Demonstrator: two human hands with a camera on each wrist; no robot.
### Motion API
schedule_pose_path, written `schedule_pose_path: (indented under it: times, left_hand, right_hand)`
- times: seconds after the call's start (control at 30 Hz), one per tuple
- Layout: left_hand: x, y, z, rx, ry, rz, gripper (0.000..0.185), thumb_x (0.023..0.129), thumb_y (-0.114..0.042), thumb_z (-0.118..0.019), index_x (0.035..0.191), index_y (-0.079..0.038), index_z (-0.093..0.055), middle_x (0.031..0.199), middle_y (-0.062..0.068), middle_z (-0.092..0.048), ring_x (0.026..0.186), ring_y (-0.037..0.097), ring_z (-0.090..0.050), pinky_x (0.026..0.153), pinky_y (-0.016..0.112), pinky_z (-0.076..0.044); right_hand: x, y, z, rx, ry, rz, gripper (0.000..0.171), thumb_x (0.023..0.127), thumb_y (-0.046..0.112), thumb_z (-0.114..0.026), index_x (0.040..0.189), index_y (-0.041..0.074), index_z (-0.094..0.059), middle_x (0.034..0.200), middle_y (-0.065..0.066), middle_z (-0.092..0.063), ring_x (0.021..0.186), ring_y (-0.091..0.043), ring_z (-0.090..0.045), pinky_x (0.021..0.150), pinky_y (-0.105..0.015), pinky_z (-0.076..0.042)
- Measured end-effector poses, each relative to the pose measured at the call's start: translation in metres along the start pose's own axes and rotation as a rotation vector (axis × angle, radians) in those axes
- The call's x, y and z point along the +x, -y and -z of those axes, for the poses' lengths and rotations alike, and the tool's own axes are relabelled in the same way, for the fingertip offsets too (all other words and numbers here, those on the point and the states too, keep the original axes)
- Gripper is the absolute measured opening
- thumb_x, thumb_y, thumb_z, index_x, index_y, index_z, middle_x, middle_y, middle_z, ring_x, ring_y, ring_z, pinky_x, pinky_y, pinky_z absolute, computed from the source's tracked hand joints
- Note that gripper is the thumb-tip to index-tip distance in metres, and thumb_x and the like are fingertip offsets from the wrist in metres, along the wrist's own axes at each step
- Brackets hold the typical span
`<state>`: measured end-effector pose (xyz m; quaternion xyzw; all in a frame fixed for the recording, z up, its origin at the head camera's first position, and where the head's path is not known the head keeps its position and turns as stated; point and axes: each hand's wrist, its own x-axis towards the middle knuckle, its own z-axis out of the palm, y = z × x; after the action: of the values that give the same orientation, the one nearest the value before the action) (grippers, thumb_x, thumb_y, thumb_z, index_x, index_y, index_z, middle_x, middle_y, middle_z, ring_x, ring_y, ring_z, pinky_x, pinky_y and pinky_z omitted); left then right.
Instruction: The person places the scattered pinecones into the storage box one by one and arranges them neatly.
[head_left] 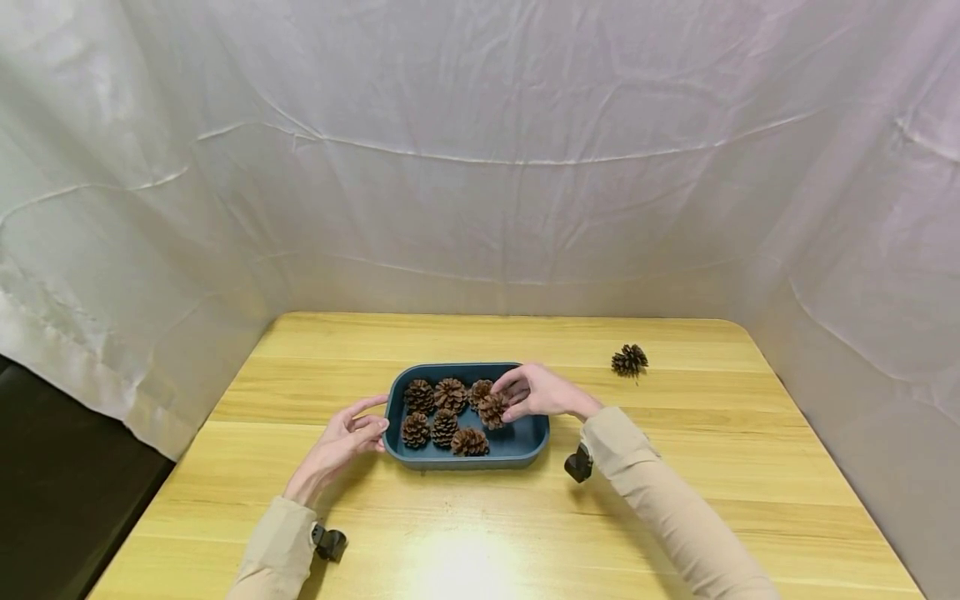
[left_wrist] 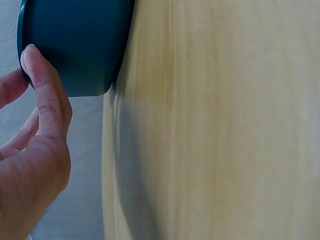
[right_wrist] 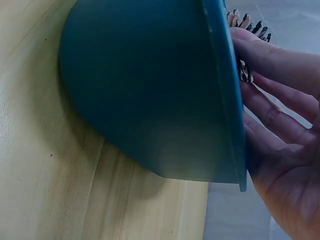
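A dark teal tray (head_left: 517, 452) with rounded corners stands on the table. At its left end my left hand (head_left: 347, 435) holds the rim; in the left wrist view the thumb (left_wrist: 37, 65) lies against the tray's outer wall. Over the right half of the tray, my right hand (head_left: 542, 392) pinches a brown pine cone (head_left: 492, 411) between thumb and fingers. That pine cone (right_wrist: 245, 70) is mostly hidden behind the tray wall in the right wrist view. Several more pine cones (head_left: 444, 427) lie inside, mainly at the left and middle.
Another, darker pine cone (head_left: 629, 360) lies on the wooden table (head_left: 712, 467), right of the tray and farther back. Pale cloth (head_left: 510, 208) hangs behind and beside the table. Something black (head_left: 67, 475) is beyond the left edge.
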<state>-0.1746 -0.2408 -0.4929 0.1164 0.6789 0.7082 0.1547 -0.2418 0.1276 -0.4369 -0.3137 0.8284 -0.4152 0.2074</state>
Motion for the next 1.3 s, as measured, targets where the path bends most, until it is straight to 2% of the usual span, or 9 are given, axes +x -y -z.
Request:
schedule_pose_path:
  times: [0.27, 0.53, 0.93, 1.17, 1.3]
  left_hand:
    - [-0.001, -0.001, 0.0, -0.006, -0.001, 0.0, 0.062, 0.102, -0.006, -0.056, 0.152, 0.011, -0.024, 0.099, -0.001, -0.069, 0.077, 0.008, -0.066, 0.076, 0.026, -0.062]
    - [-0.001, -0.001, 0.0, -0.011, 0.003, 0.001, 0.063, 0.102, -0.006, -0.056, 0.153, 0.011, -0.024, 0.099, -0.001, -0.069, 0.077, 0.007, -0.066, 0.075, 0.025, -0.062]
    - [-0.001, -0.002, 0.001, -0.002, -0.002, 0.004, 0.062, 0.102, -0.006, -0.056, 0.153, 0.011, -0.024, 0.1, 0.0, -0.069, 0.077, 0.008, -0.066, 0.076, 0.025, -0.062]
    - [-0.002, -0.002, 0.002, -0.007, 0.007, 0.001, 0.062, 0.102, -0.006, -0.056, 0.153, 0.011, -0.023, 0.1, 0.001, -0.069, 0.077, 0.008, -0.066, 0.076, 0.025, -0.062]
    - [-0.003, -0.003, 0.002, -0.009, 0.009, 0.001, 0.062, 0.102, -0.006, -0.055, 0.153, 0.011, -0.023, 0.1, 0.0, -0.069, 0.077, 0.008, -0.066, 0.076, 0.025, -0.062]
  right_hand:
    - [0.003, 0.003, -0.003, -0.09, 0.031, -0.014, 0.039, 0.083, 0.003, -0.081, 0.118, -0.002, -0.067, 0.116, -0.019, -0.071, 0.099, -0.024, -0.072, 0.084, -0.025, -0.062]
    - [0.008, 0.004, -0.006, -0.183, 0.042, -0.049, 0.037, 0.081, 0.007, -0.083, 0.114, 0.001, -0.068, 0.113, -0.014, -0.071, 0.097, -0.021, -0.073, 0.084, -0.025, -0.062]
    - [0.014, 0.007, -0.007, -0.195, 0.071, -0.059, 0.034, 0.08, 0.005, -0.084, 0.11, 0.003, -0.069, 0.112, -0.012, -0.07, 0.094, -0.019, -0.072, 0.081, -0.025, -0.062]
    - [0.018, 0.01, -0.005, -0.184, 0.109, -0.114, 0.032, 0.079, 0.0, -0.083, 0.108, 0.006, -0.069, 0.108, -0.01, -0.068, 0.093, -0.02, -0.071, 0.078, -0.025, -0.062]
    - [0.019, 0.008, -0.006, -0.191, 0.114, -0.105, 0.032, 0.079, -0.001, -0.082, 0.108, 0.006, -0.07, 0.107, -0.009, -0.07, 0.092, -0.018, -0.071, 0.078, -0.025, -0.062]
